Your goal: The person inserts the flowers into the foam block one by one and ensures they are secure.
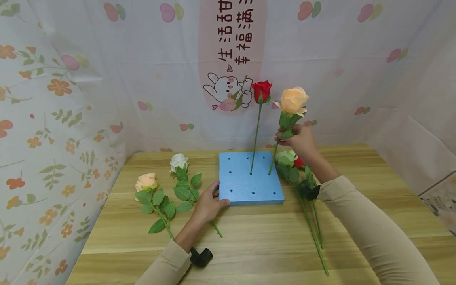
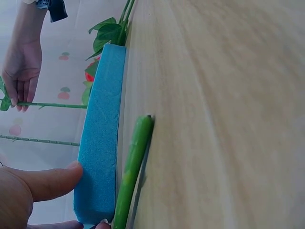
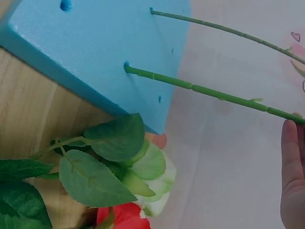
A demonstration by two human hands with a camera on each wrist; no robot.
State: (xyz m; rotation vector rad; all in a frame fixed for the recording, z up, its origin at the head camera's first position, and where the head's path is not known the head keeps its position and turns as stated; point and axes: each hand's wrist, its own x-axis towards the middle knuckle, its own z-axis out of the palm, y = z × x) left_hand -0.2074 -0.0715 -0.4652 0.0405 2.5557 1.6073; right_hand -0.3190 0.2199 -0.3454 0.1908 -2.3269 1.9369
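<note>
A blue foam block (image 1: pixel 244 181) with several small holes lies flat on the table. At its near left corner my left hand (image 1: pixel 206 205) holds it, thumb (image 2: pixel 57 182) against the front side and fingers partly hidden. My right hand (image 1: pixel 301 141) pinches the upper stem of a peach rose (image 1: pixel 293 101) just below the bloom. That stem's lower end (image 3: pixel 138 71) sits in a hole near the block's right edge, leaning slightly right. A red rose (image 1: pixel 262 92) stands in the middle hole beside it, touched by neither hand.
Left of the block lie a white rose (image 1: pixel 179 161) and another peach rose (image 1: pixel 146 182). To the right lie a pale green rose (image 1: pixel 286 158) and a red rose (image 1: pixel 299 162). A printed cloth (image 1: pixel 160 79) hangs behind the wooden table (image 1: pixel 249 245).
</note>
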